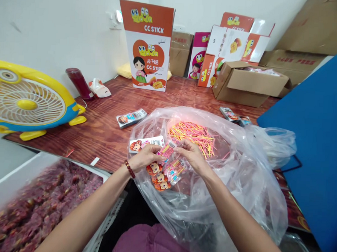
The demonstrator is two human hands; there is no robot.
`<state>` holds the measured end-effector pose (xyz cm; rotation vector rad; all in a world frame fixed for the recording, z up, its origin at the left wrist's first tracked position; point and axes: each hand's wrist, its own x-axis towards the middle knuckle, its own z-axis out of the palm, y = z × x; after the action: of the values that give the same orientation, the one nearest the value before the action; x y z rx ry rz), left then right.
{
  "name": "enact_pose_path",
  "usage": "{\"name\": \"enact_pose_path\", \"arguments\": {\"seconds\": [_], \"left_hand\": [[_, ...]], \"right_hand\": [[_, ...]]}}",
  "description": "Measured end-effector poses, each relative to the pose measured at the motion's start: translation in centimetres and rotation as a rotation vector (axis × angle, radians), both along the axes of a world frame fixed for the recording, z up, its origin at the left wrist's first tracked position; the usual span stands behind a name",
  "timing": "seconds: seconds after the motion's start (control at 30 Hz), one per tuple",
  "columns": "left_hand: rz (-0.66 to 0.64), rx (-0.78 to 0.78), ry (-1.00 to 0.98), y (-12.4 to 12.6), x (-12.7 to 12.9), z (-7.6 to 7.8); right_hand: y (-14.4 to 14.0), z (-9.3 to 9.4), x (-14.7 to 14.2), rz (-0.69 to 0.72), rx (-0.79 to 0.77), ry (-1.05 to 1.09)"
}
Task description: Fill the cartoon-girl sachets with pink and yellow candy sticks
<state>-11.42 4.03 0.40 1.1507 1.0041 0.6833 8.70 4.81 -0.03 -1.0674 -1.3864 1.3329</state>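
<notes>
Far left: yellow fan (27, 104) on the table (106, 130), white tray (31, 205) of dark red bits below it. Behind, a dark bottle (79, 83) near the wall. Mid-table, one flat packet (131, 118) lying alone, another (145, 143) just beside the left hand. Left hand (145, 158), bead bracelet at the wrist, pinching the sachets (166, 167) at their upper end. Sachets: a small fan of slim clear sleeves, long axis running from upper right down to lower left, orange cartoon-face ends pointing down toward the lap, barcode ends up between the fingers. Held over the open clear bag (227, 181), in front of the chest. Right hand (192, 154) gripping the same bundle from the other side. Beyond, loose sticks (194, 134), pink and yellow, heaped inside the bag. Upright CC Stick box (148, 46) at the back. Right: open carton (250, 83), blue board (317, 149).
</notes>
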Motion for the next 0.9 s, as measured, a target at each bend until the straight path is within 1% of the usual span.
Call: {"name": "enact_pose_path", "arguments": {"seconds": [0.07, 0.1, 0.17, 0.2, 0.33, 0.47, 0.5, 0.57, 0.67, 0.77, 0.83, 0.9], "left_hand": [[0.004, -0.012, -0.003, -0.1, 0.0, 0.0], [0.001, -0.014, -0.002, -0.1, 0.0, 0.0], [-0.013, -0.009, 0.0, -0.2, 0.0, 0.0], [-0.022, -0.004, 0.0, -0.2, 0.0, 0.1], [-0.048, 0.02, 0.0, -0.3, 0.0, 0.0], [-0.038, 0.042, 0.018, -0.2, -0.2, -0.3], [-0.039, 0.049, 0.027, -0.3, -0.2, -0.3], [-0.059, 0.075, 0.043, -0.3, -0.3, -0.2], [-0.121, 0.133, 0.059, -0.3, -0.4, -0.1], [-0.156, 0.168, 0.085, -0.3, -0.3, 0.0], [-0.154, 0.159, 0.109, -0.3, -0.1, 0.1], [-0.148, 0.149, 0.117, -0.4, 0.1, 0.2]], "right_hand": [[0.0, 0.6, 0.5, -0.063, 0.121, -0.037], [0.0, 0.9, 0.8, -0.081, 0.204, -0.099], [0.2, 1.5, 1.2, -0.067, 0.355, -0.263], [0.3, 1.7, 1.3, -0.055, 0.398, -0.326], [0.5, 2.2, 1.5, -0.05, 0.46, -0.392], [0.4, 2.7, 1.5, 0.002, 0.573, -0.496], [0.4, 2.8, 1.5, 0.011, 0.579, -0.502], [0.6, 3.1, 1.5, 0.031, 0.538, -0.477], [1.0, 3.6, 1.6, 0.087, 0.381, -0.404], [1.6, 4.0, 1.9, 0.223, 0.246, -0.355], [2.0, 4.4, 2.2, 0.317, 0.198, -0.328], [2.2, 4.6, 2.3, 0.372, 0.17, -0.294]]}}
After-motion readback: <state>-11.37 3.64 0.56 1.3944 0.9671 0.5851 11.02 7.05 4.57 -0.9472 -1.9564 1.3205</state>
